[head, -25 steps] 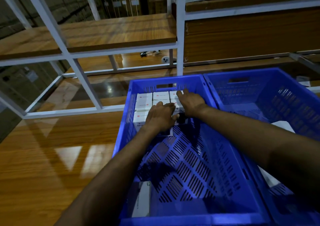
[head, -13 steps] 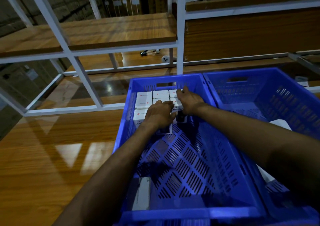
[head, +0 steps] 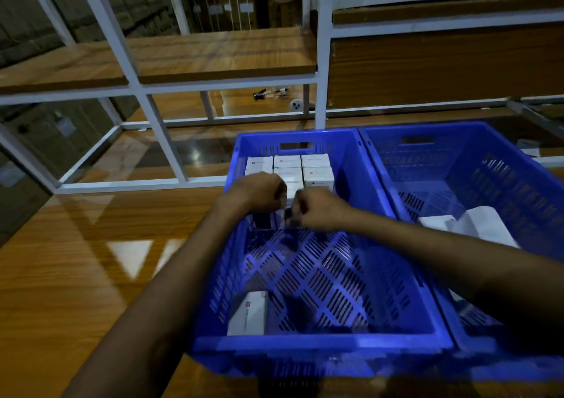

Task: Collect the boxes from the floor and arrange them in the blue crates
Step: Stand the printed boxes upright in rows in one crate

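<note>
Two blue crates stand side by side; the left crate (head: 320,344) holds rows of white boxes (head: 316,161) packed against its far wall. My left hand (head: 261,191) and my right hand (head: 319,210) are both inside it at the near row, knuckles up and fingers curled down. Each seems to grip a white box (head: 291,196) in that row; the hands hide most of it. A lone white box (head: 248,313) lies in the near left corner. The right crate (head: 427,129) holds loose white boxes (head: 485,223).
The crates sit on a glossy wooden surface (head: 76,275). A white metal rack (head: 323,62) with wooden shelves rises just behind them. Small items (head: 274,94) lie on the lower shelf beyond.
Both hands pulled back from the far rows to the near row and curled their fingers; the right hand left the back right boxes and now sits close beside the left.
</note>
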`<state>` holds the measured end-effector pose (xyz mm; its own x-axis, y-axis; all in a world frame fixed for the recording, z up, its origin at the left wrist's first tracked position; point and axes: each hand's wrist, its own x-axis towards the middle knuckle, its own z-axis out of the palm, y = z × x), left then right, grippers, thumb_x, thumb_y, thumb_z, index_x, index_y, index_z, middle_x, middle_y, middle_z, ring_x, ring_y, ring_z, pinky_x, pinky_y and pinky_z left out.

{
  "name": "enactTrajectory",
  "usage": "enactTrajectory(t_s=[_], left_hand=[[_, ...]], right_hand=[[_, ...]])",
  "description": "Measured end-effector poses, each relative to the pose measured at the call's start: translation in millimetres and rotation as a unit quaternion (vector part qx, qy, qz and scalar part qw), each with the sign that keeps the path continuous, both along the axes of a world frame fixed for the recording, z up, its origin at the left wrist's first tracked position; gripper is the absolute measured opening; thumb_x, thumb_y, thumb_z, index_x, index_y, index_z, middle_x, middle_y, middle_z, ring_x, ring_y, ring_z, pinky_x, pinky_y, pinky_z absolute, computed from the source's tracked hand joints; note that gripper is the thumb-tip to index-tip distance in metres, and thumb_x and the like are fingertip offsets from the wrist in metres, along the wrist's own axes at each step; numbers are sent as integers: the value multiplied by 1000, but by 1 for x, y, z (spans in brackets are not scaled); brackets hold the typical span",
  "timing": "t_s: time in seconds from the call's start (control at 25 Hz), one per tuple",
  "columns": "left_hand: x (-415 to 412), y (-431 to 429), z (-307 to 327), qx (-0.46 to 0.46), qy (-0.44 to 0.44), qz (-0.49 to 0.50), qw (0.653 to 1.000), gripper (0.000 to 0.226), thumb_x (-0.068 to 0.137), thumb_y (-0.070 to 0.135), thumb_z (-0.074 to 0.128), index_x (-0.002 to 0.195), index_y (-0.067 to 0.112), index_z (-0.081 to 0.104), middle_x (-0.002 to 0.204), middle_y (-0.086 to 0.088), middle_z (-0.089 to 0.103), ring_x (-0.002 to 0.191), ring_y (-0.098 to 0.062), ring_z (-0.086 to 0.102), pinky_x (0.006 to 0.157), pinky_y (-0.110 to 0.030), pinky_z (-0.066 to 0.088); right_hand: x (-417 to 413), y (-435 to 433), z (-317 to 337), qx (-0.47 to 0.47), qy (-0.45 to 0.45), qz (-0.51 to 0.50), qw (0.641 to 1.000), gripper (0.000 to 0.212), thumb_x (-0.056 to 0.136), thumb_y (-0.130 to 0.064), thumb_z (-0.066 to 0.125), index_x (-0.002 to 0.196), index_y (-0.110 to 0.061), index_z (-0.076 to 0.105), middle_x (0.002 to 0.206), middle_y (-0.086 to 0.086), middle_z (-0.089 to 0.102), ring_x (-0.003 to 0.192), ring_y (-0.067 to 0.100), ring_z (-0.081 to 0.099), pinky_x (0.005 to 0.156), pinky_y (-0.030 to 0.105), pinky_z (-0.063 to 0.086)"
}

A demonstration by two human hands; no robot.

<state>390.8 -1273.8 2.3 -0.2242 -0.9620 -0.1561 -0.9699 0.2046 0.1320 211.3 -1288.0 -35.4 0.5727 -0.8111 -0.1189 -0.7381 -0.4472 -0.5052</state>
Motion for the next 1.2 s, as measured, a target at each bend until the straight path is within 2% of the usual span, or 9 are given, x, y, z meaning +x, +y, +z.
enactTrajectory(t_s=[0.08,0.16,0.24,0.32,0.48,0.64,0.8,1.0,1.2], left_hand=[[0,10,-11,122,-64,-26,990,9,88,13,66,93,15,72,101,-6,72,95,-26,67,75,-33,50],[2,21,-25,195,-91,-34,976,15,85,5,67,77,18,66,94,-9,71,89,-27,66,74,-36,50],[8,30,-35,187,-91,-24,978,17,84,2,68,77,17,66,97,-12,74,89,-30,70,73,-38,54],[14,38,-38,167,-87,-4,982,16,83,-2,69,95,8,72,100,-14,75,92,-29,73,63,-33,51],[11,46,-40,191,-82,-5,978,19,81,-5,71,89,11,73,83,-3,73,81,-23,71,56,-26,48],[3,54,-49,313,-83,-16,946,28,76,1,85,76,17,62,94,-13,75,78,-24,67,70,-34,55],[3,58,-53,409,-29,-42,911,28,76,14,90,101,13,78,92,-2,78,83,-14,71,71,-24,60],[-4,63,-54,449,15,-32,893,29,81,28,88,106,18,78,97,3,77,91,-9,70,63,-18,56],[-7,63,-56,443,30,-21,896,36,83,42,83,104,14,80,89,5,76,86,-8,70,69,-21,57]], right_hand=[[16,37,2,73,50,149,985,32,86,-53,75,89,-21,73,88,-5,73,85,15,67,78,31,54],[34,70,-7,106,91,217,966,47,86,-67,67,103,-22,68,101,-2,71,94,18,64,85,32,52],[47,93,-22,97,129,261,952,60,84,-75,57,114,-23,62,110,1,68,99,22,63,91,38,53],[53,105,-27,100,163,279,941,58,88,-69,53,116,-19,61,113,7,69,101,27,64,92,45,53],[46,101,-3,249,121,210,938,52,96,-50,64,128,-11,58,114,10,68,87,29,69,88,51,61],[31,90,2,398,98,124,904,51,99,-24,68,145,-10,51,132,17,61,78,25,67,71,34,64],[15,79,-5,422,93,115,895,39,96,-12,71,130,5,63,133,28,63,90,29,68,73,28,64],[-6,70,-8,470,112,103,870,43,99,-19,68,132,7,60,127,31,65,92,23,74,83,29,62],[-13,71,-11,486,100,62,866,57,95,-48,68,125,1,63,109,20,72,95,27,72,79,31,63]])
